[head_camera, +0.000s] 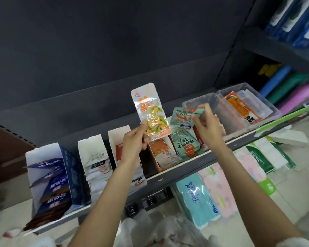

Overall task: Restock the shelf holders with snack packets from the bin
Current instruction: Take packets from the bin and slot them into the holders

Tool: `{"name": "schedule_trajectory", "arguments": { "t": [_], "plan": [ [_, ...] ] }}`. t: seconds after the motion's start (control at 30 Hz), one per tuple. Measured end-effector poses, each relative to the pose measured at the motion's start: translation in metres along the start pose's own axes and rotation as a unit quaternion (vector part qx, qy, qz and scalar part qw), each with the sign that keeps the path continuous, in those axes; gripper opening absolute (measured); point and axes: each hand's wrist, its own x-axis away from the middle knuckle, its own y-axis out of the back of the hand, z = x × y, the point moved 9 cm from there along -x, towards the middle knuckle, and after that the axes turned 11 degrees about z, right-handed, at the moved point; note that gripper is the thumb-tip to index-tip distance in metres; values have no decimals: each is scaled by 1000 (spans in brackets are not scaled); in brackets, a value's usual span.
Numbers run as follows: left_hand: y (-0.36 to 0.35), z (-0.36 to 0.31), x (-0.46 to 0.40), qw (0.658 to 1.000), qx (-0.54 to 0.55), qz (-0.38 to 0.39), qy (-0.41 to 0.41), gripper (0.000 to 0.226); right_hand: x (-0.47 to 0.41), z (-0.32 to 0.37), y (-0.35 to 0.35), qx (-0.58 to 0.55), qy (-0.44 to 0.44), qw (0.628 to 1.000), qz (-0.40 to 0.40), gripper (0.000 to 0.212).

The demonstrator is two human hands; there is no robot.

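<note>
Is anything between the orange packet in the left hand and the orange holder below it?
Nothing visible blocks it. The left hand holds the orange packet upright directly above the orange holder, whose open top shows only stacked packets.

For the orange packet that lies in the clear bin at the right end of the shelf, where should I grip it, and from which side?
Grip the near short end of the orange packet, coming down from above through the open top of the clear bin. It lies flat along the bin, walls close both long sides, and that near end seems free. A thumb-and-finger pinch there, as the left hand holds its packet, should lift it.
</note>
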Motion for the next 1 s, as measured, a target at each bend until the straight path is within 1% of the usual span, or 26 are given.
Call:
{"name": "schedule_trajectory", "arguments": {
  "t": [0.13, 0.23, 0.3, 0.37, 0.43, 0.53, 0.57, 0.6, 0.67, 0.73, 0.77, 0.8, 0.87, 0.93, 1.0],
  "plan": [
    [5, 14, -2, 999, 20, -10, 25, 34, -10, -16, -10, 48, 27, 997, 48, 8],
    [7, 20, -1, 999, 46, -9, 26, 28, -20, -20, -7, 151, 62, 984, 64, 13],
    [8, 21, -3, 999, 45, -10, 8, 25, -25, -16, -3, 189, 92, 976, 64, 9],
    [7, 16, -3, 998, 32, -28, -35, 20, -27, -13, -1, 183, 125, 973, 69, 6],
    [7, 7, -4, 993, -49, -61, -84, 11, -27, -10, -7, 187, 177, 962, 87, 6],
    [4, 0, -10, 970, -189, -82, -129, 19, -20, -19, -22, 247, 225, 934, 125, 9],
    [3, -1, -13, 956, -245, -89, -136, 19, -17, -23, -26, 269, 232, 926, 128, 12],
    [1, -2, -14, 934, -311, -96, -148, 16, -15, -26, -28, 292, 237, 918, 127, 16],
    [-8, -3, -14, 882, -427, -99, -172, 11, -11, -28, -30, 339, 249, 900, 117, 23],
    [-15, 3, -16, 841, -509, -92, -156, 22, -9, -23, -30, 367, 271, 885, 96, 31],
    [-18, 7, -17, 824, -540, -82, -149, 29, -10, -19, -29, 370, 282, 880, 90, 35],
    [-23, 10, -17, 809, -563, -68, -155, 29, -12, -13, -28, 369, 292, 879, 82, 37],
    [-32, 15, -14, 780, -597, -43, -185, 20, -18, -5, -29, 367, 295, 879, 77, 38],
    [-37, 19, -14, 752, -629, -44, -193, 19, -26, -4, -39, 392, 269, 873, 108, 37],
    [-38, 19, -14, 722, -666, -52, -179, 20, -32, -16, -54, 435, 221, 856, 171, 35]
  ]
}}
